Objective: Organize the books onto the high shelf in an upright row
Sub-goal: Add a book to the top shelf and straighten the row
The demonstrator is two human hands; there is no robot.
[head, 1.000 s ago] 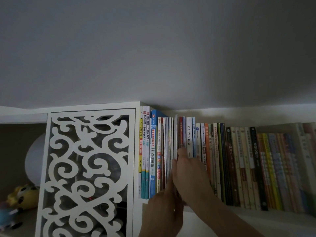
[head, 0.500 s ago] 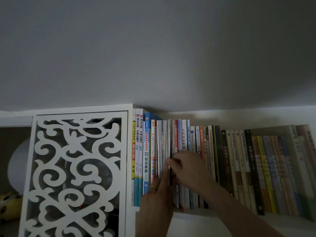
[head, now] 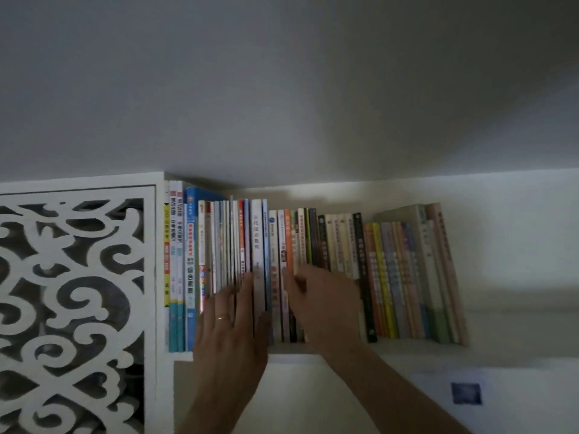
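Since half a second ago your hands have drawn apart: your left hand [head: 230, 321] has spread flat against the spines at the left part of the row, while your right hand [head: 326, 303] has slid rightward along the books [head: 313, 270] and now sits over the middle of the row. The left hand lies open, fingers straight and pointing up, pressing on the thin white and grey spines beside the grey-spined book [head: 257, 261]; a ring [head: 221, 318] shows on one finger. The right hand has its fingers bent against the spines near the orange book [head: 287, 242], with the thumb toward the left, but the blur keeps you from telling whether it grips a book or only pushes on it. The books stand in an upright row on the high shelf [head: 413, 347], running from the white cabinet side at the left, where the tall blue book [head: 190, 267] and its neighbours stand, to the far right end, where the last pale books [head: 441, 270] lean slightly to the left. The black-spined book [head: 363, 277] stands just right of your right hand. Left of the row the white scrollwork panel [head: 72, 308] fronts the cabinet. Below the shelf, at the lower right, a small blue square [head: 466, 393] sits on the wall.
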